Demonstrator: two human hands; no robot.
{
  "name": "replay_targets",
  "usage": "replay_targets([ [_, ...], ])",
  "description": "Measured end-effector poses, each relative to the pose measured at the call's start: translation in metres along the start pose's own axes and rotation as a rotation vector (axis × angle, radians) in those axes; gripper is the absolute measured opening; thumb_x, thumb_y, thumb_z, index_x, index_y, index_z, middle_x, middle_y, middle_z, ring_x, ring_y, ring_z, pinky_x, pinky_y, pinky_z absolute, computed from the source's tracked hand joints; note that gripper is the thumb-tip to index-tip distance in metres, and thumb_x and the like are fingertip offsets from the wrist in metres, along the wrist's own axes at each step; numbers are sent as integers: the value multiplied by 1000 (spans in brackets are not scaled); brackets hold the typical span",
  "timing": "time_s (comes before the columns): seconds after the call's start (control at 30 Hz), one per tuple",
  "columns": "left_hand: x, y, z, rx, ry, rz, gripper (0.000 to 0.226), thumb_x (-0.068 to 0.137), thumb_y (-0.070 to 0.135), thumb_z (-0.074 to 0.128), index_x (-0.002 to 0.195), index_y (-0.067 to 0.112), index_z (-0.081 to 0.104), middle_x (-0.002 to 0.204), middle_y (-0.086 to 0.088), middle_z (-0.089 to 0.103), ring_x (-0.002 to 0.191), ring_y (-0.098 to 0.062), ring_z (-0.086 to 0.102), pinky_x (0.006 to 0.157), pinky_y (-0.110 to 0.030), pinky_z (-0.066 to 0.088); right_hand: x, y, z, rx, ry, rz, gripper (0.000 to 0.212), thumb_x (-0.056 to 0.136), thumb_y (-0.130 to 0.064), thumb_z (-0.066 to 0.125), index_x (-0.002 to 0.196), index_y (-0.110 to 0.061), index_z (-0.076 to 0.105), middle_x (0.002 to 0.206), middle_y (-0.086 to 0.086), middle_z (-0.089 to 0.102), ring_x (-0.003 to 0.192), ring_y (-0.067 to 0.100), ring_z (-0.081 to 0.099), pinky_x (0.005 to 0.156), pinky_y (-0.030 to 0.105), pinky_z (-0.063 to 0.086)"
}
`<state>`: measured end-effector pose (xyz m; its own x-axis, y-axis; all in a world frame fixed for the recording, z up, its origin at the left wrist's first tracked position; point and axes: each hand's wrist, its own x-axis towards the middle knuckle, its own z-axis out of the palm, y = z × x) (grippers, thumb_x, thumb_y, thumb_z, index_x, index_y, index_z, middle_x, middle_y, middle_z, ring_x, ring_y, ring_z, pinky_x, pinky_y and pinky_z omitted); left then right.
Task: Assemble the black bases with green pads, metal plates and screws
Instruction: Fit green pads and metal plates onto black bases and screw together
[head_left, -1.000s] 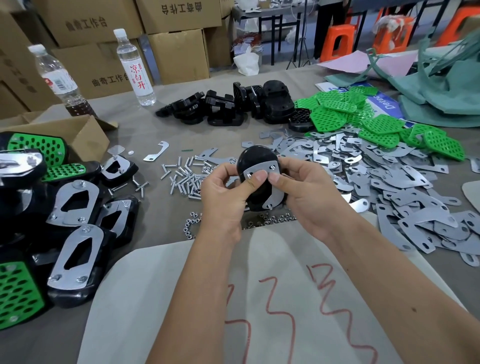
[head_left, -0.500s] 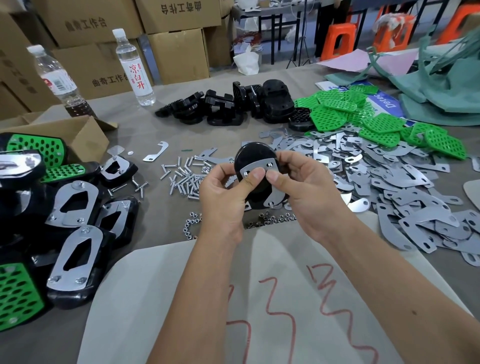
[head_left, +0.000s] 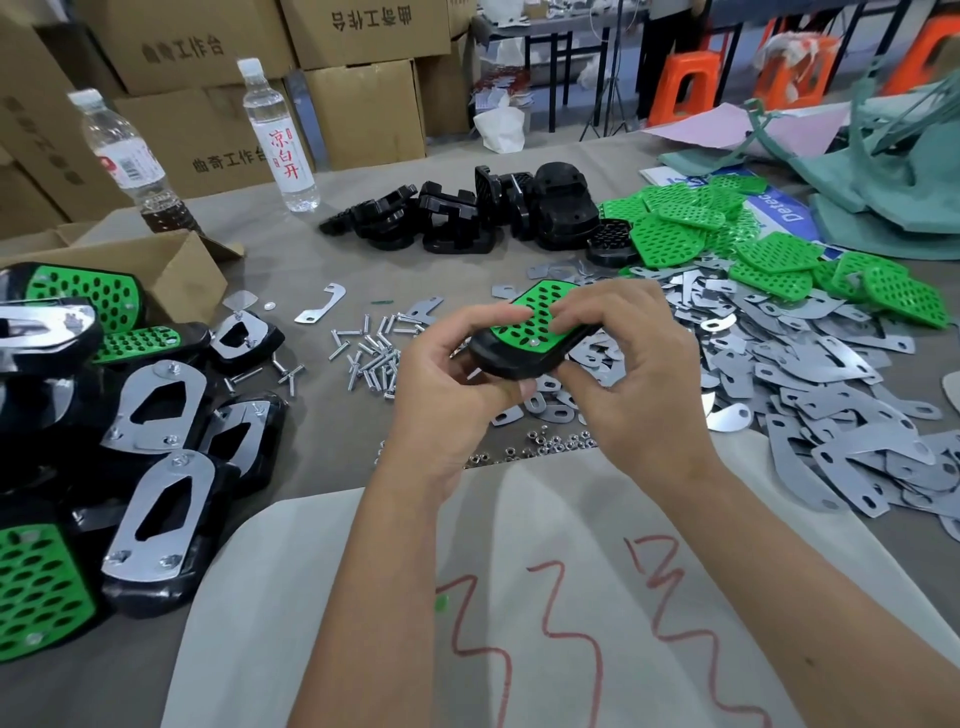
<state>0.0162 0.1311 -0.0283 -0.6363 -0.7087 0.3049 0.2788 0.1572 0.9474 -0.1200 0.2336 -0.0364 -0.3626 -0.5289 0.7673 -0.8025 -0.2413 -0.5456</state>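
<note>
So the black base (head_left: 511, 358) just got flipped: a second ago the metal plate faced up, now the green pad (head_left: 540, 317) does, with a screw head showing near its front edge. Left hand (head_left: 441, 384) grips it from underneath while the right hand (head_left: 618, 348) curls its fingertips (head_left: 563, 319) onto the pad. My guess is the screws are being checked or pressed through.

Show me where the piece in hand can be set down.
Bare cloth lies between the screws, the black bases and the cardboard box. The white sheet under the arms is free too. Crowded: finished pieces on the left, metal plates on the right.
</note>
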Motion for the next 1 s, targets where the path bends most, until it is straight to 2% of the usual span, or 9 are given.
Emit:
replay_targets([
  [0.13,-1,2,-2,32,-21,48,53,68,-21,77,104,18,76,106,-5,76,99,-15,70,82,-24,56,-2,2,1,155,19,112,40,72,6,82,106,-7,66,106,-3,64,109,32,63,92,52,55],
  [0.27,-2,5,-6,20,-31,27,42,67,-2,83,99,25,79,120,0,75,111,-15,68,96,-45,58,-2,3,0,245,3,203,35,76,-3,83,106,-11,67,104,2,69,107,26,66,92,52,55],
  [0.43,0,7,-10,3,-66,40,40,70,0,85,103,22,79,120,-5,75,112,-17,69,90,-32,57,-3,1,-1,355,-27,256,32,79,4,83,103,-8,67,100,-2,70,106,25,67,96,51,56],
  [0.5,0,6,-12,23,-85,56,43,70,-1,85,109,15,77,115,-10,75,109,-20,69,89,-34,58,-2,1,-2,389,-27,255,32,79,6,82,103,-8,67,100,0,71,105,25,67,97,49,56],
  [0.57,1,6,-15,32,-99,61,44,70,-2,86,108,18,78,112,-8,76,108,-21,69,92,-37,58,-2,2,-3,417,-36,248,32,79,8,81,104,-7,69,100,1,70,105,25,67,97,46,57],
  [0.73,2,7,-21,69,-116,30,28,80,10,81,107,18,78,103,-4,77,102,-22,69,91,-36,55,0,5,-5,401,-216,256,31,87,-6,77,112,-24,73,104,-2,72,106,23,67,98,41,54],
  [0.8,1,5,-18,43,-97,-20,28,81,22,81,107,16,76,102,-6,76,101,-24,68,92,-45,56,0,3,-5,498,-269,323,29,88,-7,75,111,-24,73,104,-3,72,105,21,67,93,38,55],
  [0.87,1,5,-16,-1,-94,-52,36,79,27,79,111,13,75,106,-9,75,103,-26,68,93,-44,57,0,1,-6,574,-287,365,28,87,-8,74,107,-28,71,102,-7,71,102,18,64,84,32,56],
  [1.0,1,6,-16,-24,-132,-46,27,84,17,76,111,14,74,106,-4,75,105,-22,68,92,-35,54,-2,-3,-5,622,-313,369,26,87,-8,73,106,-24,64,100,-5,64,100,24,57,79,36,56],
])
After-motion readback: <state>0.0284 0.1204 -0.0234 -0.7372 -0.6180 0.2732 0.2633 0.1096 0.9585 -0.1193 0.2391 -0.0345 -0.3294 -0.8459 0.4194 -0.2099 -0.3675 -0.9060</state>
